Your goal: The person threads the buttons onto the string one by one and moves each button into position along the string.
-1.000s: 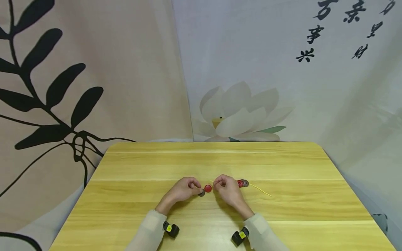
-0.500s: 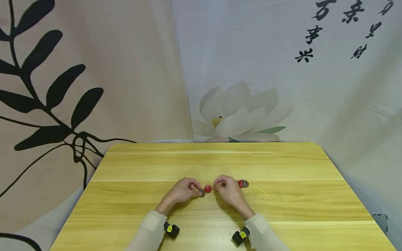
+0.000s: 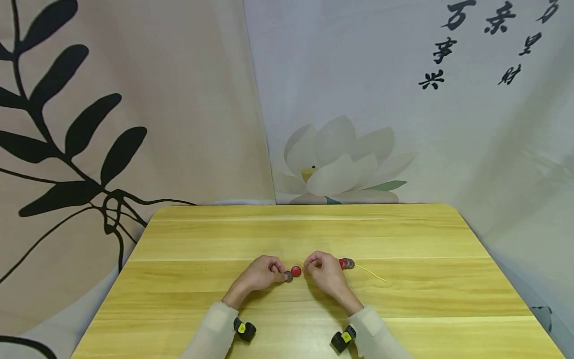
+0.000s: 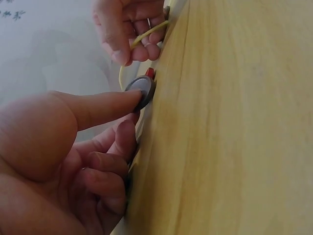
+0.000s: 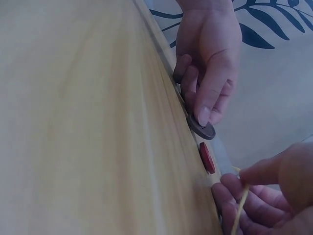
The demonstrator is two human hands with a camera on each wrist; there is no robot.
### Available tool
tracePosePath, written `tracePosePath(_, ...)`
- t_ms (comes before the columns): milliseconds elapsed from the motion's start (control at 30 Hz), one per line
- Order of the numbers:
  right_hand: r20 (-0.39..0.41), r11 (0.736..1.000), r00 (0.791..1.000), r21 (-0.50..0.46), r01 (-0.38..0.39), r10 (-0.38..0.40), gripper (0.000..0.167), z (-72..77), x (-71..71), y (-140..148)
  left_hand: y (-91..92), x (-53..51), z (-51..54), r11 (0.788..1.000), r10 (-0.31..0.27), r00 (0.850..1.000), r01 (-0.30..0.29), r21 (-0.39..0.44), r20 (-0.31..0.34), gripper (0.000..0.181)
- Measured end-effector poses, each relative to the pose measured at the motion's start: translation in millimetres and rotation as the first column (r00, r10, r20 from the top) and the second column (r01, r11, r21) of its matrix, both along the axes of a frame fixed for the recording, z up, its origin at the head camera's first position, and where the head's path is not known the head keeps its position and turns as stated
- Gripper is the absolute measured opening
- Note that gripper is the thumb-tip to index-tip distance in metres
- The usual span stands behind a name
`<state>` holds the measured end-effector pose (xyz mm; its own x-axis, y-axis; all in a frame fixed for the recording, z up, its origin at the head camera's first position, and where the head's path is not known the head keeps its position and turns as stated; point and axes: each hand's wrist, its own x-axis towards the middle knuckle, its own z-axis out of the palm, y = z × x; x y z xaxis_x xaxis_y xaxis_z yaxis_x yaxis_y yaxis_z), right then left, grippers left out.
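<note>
My left hand (image 3: 263,272) pinches a dark grey-brown button (image 5: 203,128) between thumb and fingers, its face tilted up off the table. A round red button (image 3: 296,271) lies on the table between my two hands, just right of the dark one. My right hand (image 3: 328,273) pinches a yellow string (image 5: 240,208) between thumb and forefinger, with a short end sticking out to the left. Past the right hand, several red and dark buttons (image 3: 348,263) sit bunched along the string, whose tail trails to the right. Part of that row is hidden behind the hand.
Both hands work above the middle of a wooden table (image 3: 188,294). A cloth backdrop (image 3: 211,109) printed with leaves, a flower and characters hangs behind its far edge. Each sleeve cuff carries a small black camera (image 3: 244,329).
The dark button has turned slightly in my left fingers and shows more of its face than a second ago. The right hand and the red button look unmoved; the head view shifts slightly.
</note>
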<state>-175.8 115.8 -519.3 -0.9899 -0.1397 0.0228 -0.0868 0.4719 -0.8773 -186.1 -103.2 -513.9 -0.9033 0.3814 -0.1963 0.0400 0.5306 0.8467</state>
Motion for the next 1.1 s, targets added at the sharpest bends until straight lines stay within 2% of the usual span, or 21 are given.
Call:
tracePosePath(200,0.001,1.0,1.0,-0.001,-0.009,0.009,0.011,0.9,0.7,0.6,0.6,0.4,1.2,1.0,0.008,1.0,-0.008,0.005,-0.002,0.015)
tracePosePath(800,0.033,1.0,0.999,0.001,-0.001,0.001,0.008,4.3,2.5,0.2,0.6,1.9,4.3,1.0,0.014,1.0,-0.014,-0.002,0.007,0.012)
tracePosePath(1100,0.003,1.0,1.0,0.005,0.002,-0.002,0.012,3.5,1.9,1.1,0.0,1.2,6.3,1.0,0.016,0.999,-0.016,0.008,0.03,0.013)
